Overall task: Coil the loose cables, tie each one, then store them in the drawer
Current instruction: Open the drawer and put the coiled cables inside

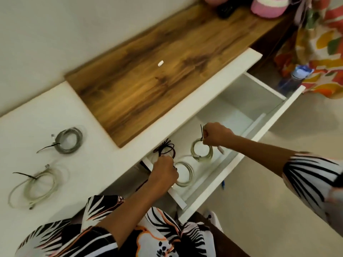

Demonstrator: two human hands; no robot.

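Note:
The white drawer (241, 164) stands pulled out below the desk edge. My right hand (216, 133) is over it, shut on a pale coiled cable (201, 152) by its black tie. My left hand (164, 172) is shut on a black coiled cable (165, 148) at the drawer's near left end. Another pale coil (183, 174) lies in the drawer beside that hand. On the white desktop (104, 156) lie a grey coil (68, 140) and a looser pale coil (34, 186), each with a black tie.
A wooden board (148, 75) covers the back of the desk, with a small white piece (160, 63) on it. A pink cap (267, 5) and a dark object (225, 9) sit at the far end. A bottle (295, 78) and colourful cloth (319, 45) are right of the drawer.

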